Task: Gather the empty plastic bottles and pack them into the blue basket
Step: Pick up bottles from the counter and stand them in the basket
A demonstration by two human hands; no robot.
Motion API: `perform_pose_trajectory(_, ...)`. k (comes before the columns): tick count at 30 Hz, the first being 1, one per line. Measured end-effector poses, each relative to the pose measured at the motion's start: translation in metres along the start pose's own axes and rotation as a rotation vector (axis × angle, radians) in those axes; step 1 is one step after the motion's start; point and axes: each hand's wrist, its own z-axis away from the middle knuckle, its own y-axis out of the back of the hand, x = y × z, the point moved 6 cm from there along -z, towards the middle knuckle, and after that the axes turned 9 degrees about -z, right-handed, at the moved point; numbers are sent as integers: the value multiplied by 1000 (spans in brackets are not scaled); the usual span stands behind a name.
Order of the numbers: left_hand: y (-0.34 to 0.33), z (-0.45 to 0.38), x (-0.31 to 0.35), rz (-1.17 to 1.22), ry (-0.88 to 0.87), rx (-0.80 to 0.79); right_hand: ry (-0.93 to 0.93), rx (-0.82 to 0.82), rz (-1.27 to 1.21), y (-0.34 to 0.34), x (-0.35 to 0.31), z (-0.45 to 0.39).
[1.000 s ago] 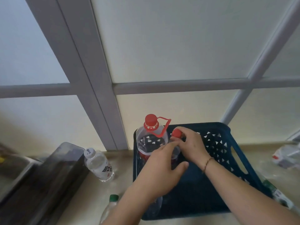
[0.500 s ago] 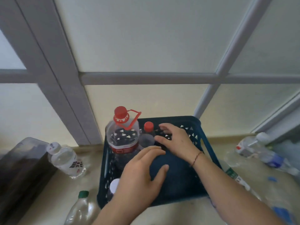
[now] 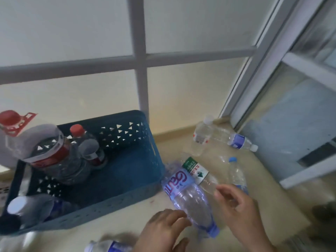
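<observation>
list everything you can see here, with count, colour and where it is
basket: 1, dark blue, on the ledge, left of centre
big jug: 1, clear with red cap and handle, upright in the basket's far left corner
red-cap bottle: 1, clear, upright in the basket beside the jug
white-cap bottle: 1, clear, lying in the basket's near left corner
loose bottles: at least 6, clear with blue, green or red labels, lying on the ledge right of and in front of the basket
window frame: 1, grey, behind the ledge
left hand: 1, fingers at the purple-label bottle
right hand: 1, fingers spread above the loose bottles
</observation>
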Motion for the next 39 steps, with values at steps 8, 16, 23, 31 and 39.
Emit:
perform_pose_trajectory(8, 12, 102, -42, -175, 424, 9, 95, -483, 104, -78, -5, 21)
perform_pose_trajectory(16, 91, 252, -61, -277, 1030, 248, 405, -1046, 242, -243, -83, 86)
perform_pose_trajectory(23, 128, 345, -59, -270, 1193, 494, 513, -1248, 188, -355, -126, 156)
perform_pose_trajectory(31, 153, 455, -57, -347, 1408, 1280, 785, -1312, 34, -437, -220, 246)
perform_pose_trajectory(39, 142, 489, -118, 213, 1595, 1022, 685, -1317, 92, -514, -240, 282)
